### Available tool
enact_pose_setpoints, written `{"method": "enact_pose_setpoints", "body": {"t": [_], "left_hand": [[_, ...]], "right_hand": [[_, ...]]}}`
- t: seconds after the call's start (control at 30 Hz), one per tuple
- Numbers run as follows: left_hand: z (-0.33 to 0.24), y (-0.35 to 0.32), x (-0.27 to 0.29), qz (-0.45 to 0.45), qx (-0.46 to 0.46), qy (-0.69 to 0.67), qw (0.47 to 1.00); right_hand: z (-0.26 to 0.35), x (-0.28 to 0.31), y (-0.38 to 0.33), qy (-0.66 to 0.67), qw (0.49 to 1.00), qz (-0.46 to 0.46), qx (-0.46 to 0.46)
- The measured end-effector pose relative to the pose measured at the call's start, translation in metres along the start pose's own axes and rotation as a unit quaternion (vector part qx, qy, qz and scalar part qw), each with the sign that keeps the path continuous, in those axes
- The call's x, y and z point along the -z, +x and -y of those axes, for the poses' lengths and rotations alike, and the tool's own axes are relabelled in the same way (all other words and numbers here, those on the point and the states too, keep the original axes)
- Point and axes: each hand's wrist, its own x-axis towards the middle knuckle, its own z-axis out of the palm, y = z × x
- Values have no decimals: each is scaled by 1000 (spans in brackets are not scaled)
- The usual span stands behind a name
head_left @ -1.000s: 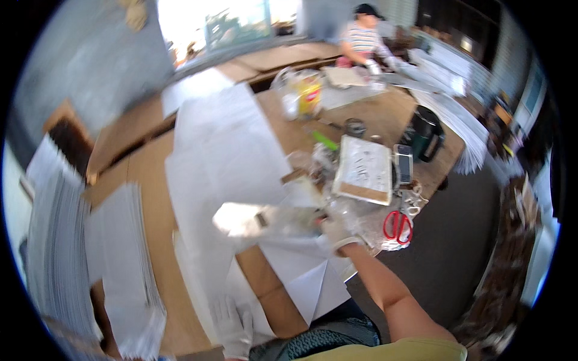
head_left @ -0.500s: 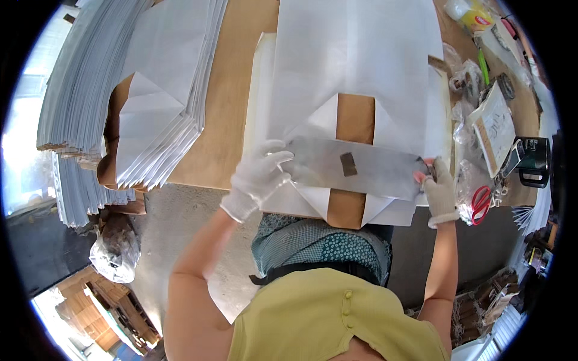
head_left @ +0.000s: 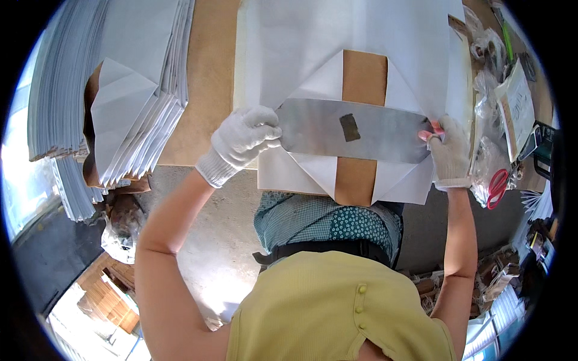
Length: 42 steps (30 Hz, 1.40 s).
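A thin grey metal strip (head_left: 319, 129) with a dark square patch in its middle lies crosswise over the folded end of a white paper bag (head_left: 322, 81). Brown inner paper (head_left: 365, 77) shows above and below the strip. My left hand (head_left: 247, 141), in a white knitted glove, pinches the strip's left end between thumb and curled fingers. At the opposite end my right hand (head_left: 448, 150) grips the strip; its glove leaves some fingertips bare. Part of the strip's right corner is hidden by those fingers.
Stacked white paper bags (head_left: 129, 108) stand on the brown table (head_left: 208, 78) at the left. Red-handled scissors (head_left: 497, 188), crumpled clear plastic (head_left: 486, 108), a written-on card (head_left: 515, 108) and a dark mug (head_left: 545, 144) crowd the right side. A plastic-wrapped bundle (head_left: 120, 231) sits below the table at left.
The strip was blurred by motion and now looks sharp, still across the fold. Both hands keep their hold on its ends. The whole view has shifted, with the table's things sitting higher in it.
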Motion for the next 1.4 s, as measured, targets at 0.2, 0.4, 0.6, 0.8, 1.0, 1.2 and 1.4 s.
{"method": "enact_pose_setpoints", "body": {"t": [0.2,0.4,0.6,0.8,1.0,1.2,1.4], "left_hand": [[-63,37,-22,58,-51,201,976],[-59,56,-73,105,-60,218,968],[-44,47,-72,41,-11,39,998],[-60,54,-93,-61,175,-4,983],[-65,97,-71,-79,236,158,956],[-32,132,-67,-143,249,-67,955],[-46,134,-62,-27,337,-41,940]], "right_hand": [[4,1,41,-181,971,106,115],[-6,-5,69,-20,967,254,-21],[-20,-3,-8,57,975,171,127],[-16,-16,-10,-34,978,111,172],[-4,-22,22,-60,981,139,117],[-10,-28,42,-107,988,72,90],[-2,-4,32,-80,988,119,58]]}}
